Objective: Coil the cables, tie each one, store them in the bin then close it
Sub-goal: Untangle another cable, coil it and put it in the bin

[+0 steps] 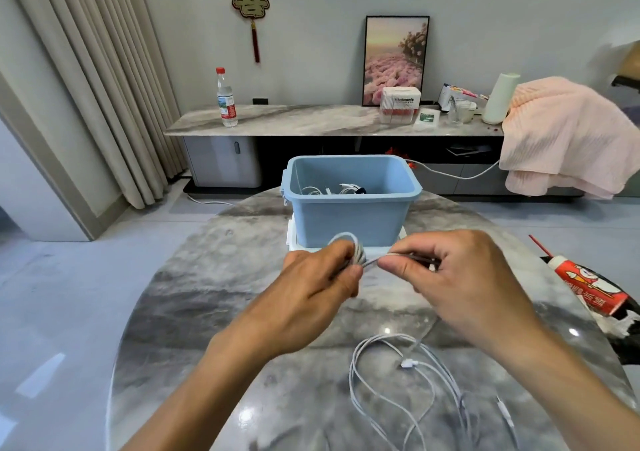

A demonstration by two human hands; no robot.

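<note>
loose cable [398, 374] on table, both hands pinching coiled cable [349, 248]

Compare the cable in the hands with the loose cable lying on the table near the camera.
The held cable is wound into a small tight coil; the loose cable sprawls in wide, untidy loops. The held cable is off the table, gripped by the left hand while the right hand pinches its end; the loose cable lies untouched on the table. Both are thin and white.

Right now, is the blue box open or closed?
Open. The blue bin has no lid on top, and you can see white cables lying inside it.
</note>
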